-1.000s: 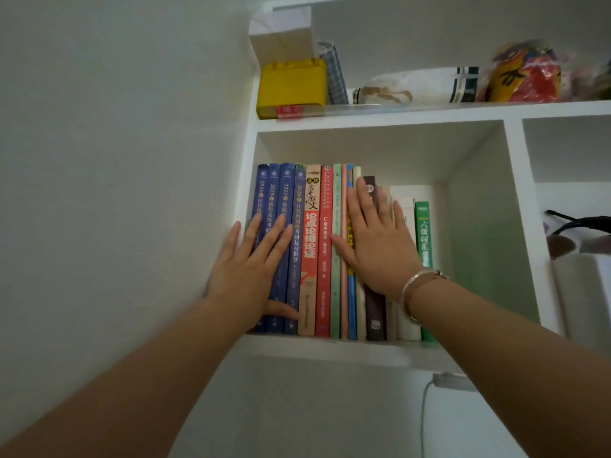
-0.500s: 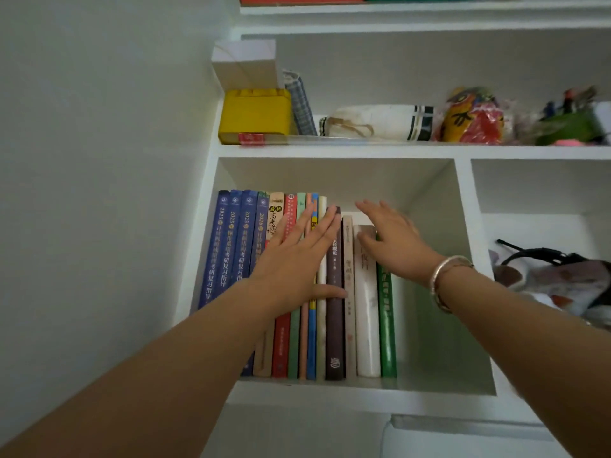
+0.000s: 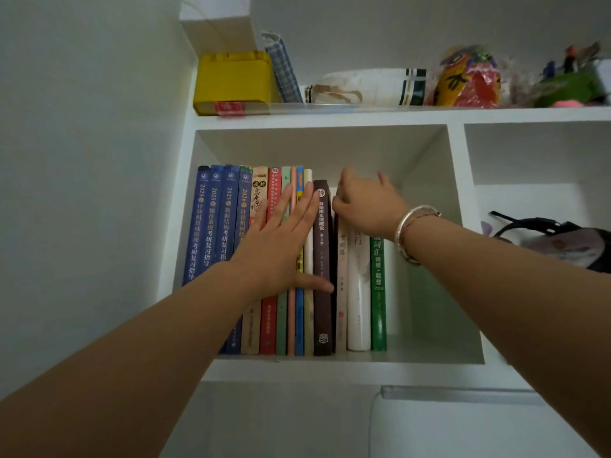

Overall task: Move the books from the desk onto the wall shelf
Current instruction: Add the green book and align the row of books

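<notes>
A row of upright books fills the left and middle of a white wall shelf compartment (image 3: 330,368). It runs from blue books (image 3: 211,226) through a dark brown book (image 3: 322,309) and two white books (image 3: 358,309) to a green book (image 3: 378,309). My left hand (image 3: 281,249) lies flat on the red, green and blue spines with fingers spread, and its thumb touches the dark brown book. My right hand (image 3: 367,206), with a bracelet on the wrist, is curled over the tops of the white books, thumb beside the brown one. The desk is out of view.
The shelf above carries a yellow box (image 3: 231,82), a white box (image 3: 218,24), a checked cloth (image 3: 284,71), a rolled bag (image 3: 363,87) and a colourful toy (image 3: 469,81). A bag with a black strap (image 3: 562,239) sits in the right compartment. A gap (image 3: 436,309) separates the green book from the compartment's right wall.
My left hand slid right from the blue spines to the middle books. My right hand left the spines, moved right and curled over the tops of the white books.
</notes>
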A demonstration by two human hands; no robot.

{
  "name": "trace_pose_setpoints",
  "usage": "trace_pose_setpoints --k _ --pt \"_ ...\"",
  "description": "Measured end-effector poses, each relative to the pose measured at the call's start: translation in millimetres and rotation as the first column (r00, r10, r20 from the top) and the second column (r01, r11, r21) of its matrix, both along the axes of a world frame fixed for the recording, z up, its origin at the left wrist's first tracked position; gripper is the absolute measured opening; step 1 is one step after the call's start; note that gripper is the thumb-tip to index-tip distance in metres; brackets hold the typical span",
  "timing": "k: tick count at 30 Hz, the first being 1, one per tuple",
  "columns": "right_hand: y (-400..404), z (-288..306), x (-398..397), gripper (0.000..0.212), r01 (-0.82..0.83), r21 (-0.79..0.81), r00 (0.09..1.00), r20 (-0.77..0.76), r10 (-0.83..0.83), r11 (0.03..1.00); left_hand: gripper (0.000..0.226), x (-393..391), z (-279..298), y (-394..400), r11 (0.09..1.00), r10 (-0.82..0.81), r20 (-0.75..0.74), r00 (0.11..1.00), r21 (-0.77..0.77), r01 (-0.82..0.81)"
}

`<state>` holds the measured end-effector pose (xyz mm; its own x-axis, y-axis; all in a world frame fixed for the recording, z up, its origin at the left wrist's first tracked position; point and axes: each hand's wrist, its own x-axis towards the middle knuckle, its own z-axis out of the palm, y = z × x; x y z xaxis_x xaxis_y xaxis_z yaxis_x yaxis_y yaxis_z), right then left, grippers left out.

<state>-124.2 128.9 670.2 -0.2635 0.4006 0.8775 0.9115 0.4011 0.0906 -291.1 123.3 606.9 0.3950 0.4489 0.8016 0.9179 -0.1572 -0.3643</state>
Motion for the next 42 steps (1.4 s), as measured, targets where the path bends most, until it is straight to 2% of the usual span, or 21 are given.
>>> trace_pose_setpoints --k 3,8,12,17,19,22,32,36,39,42 --pt "2.5 1.8 -10.2 0.028 0.013 0.04 0.998 -0.055 -0.011 0.999 0.14 -0.1 -8.7 1.4 0.999 -0.01 0.03 1.0 -0.033 0.011" --pt "0.3 8.3 -20.1 0.036 -0.022 0.026 0.985 -0.171 0.026 0.999 0.139 1.6 -11.1 2.4 0.999 -0.014 0.063 0.998 -0.045 0.016" --pt "-14.1 12.9 -16.8 0.041 -0.037 -0.1 0.992 -0.122 0.025 0.994 0.128 4.5 -22.6 1.7 0.991 -0.092 0.115 0.989 -0.085 0.102" --pt "-15.9 14.4 3.0 0.017 -0.28 -0.307 0.959 -0.134 0.25 0.91 0.128 7.4 -28.7 4.9 0.997 -0.072 0.107 0.992 -0.033 0.076" --pt "-11.6 12.1 9.5 0.018 -0.327 -0.343 0.945 -0.142 0.295 0.881 0.127 8.2 -30.0 5.4 0.997 -0.067 0.097 0.993 -0.027 0.07" --pt "-8.0 10.8 14.3 0.026 -0.342 -0.345 0.94 -0.145 0.31 0.874 0.123 8.2 -30.0 6.5 0.998 -0.051 0.078 0.996 -0.018 0.053" --pt "-6.2 11.5 14.5 0.024 -0.376 -0.363 0.927 -0.149 0.345 0.853 0.121 6.8 -28.7 9.4 1.0 -0.02 0.06 0.998 -0.003 0.02" --pt "-7.5 7.3 22.8 0.034 -0.43 -0.303 0.899 -0.232 0.372 0.85 0.119 8.4 -29.2 5.0 0.999 -0.034 0.075 0.997 -0.017 0.035" --pt "3.3 0.9 35.6 0.047 -0.318 -0.242 0.936 -0.236 0.262 0.917 0.112 17.5 -25.3 -1.0 0.996 -0.091 0.09 0.992 0.001 0.092" --pt "16.5 -8.5 34.4 0.057 -0.221 -0.326 0.964 -0.217 0.155 0.919 0.112 23.8 -18.0 0.8 0.997 -0.077 0.046 0.996 0.012 0.077"
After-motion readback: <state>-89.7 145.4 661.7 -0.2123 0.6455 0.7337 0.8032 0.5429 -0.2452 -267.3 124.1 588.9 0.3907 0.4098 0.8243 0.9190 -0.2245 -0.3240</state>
